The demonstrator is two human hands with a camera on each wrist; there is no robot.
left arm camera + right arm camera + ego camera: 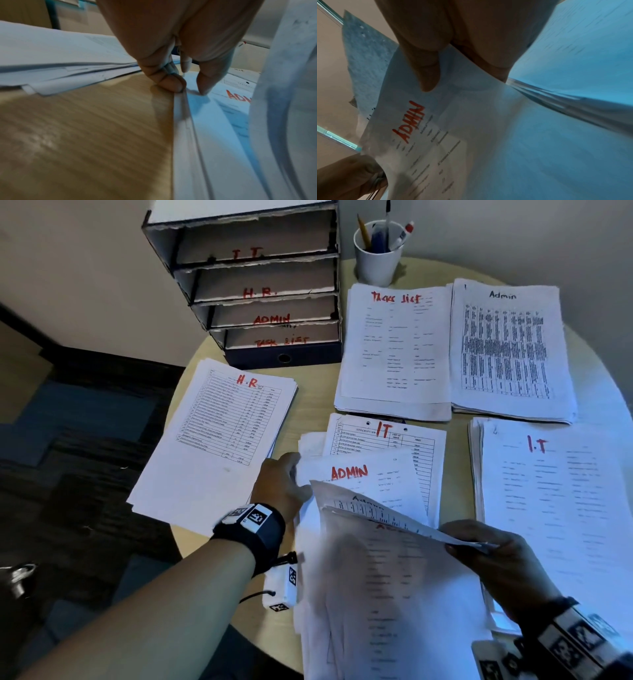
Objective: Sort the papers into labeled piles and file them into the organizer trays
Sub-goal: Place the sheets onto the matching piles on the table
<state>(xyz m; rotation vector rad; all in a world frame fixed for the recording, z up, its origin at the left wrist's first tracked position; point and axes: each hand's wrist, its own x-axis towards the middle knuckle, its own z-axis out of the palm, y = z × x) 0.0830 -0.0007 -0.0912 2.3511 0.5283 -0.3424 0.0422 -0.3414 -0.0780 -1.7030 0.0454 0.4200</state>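
Note:
Four labelled piles lie on the round table: H.R [219, 433], Task List [394, 350], Admin [510, 350] and I.T [555, 508]. The unsorted stack [373, 470] is in the middle near me, with an ADMIN sheet [228, 108] over an IT sheet [387, 433]. My left hand [284, 481] pinches that stack's left edge, curled fingers [171, 82] beneath and thumb on top. My right hand [459, 542] pinches a few lifted sheets [376, 511] by their right edge; the top one reads Admin. The four-tier organizer [284, 356] stands at the back.
A white cup [376, 261] of pens stands behind the Task List pile, right of the organizer. Bare wood [315, 392] shows between the H.R pile and the Task List pile. The table's left edge drops to dark carpet [85, 440].

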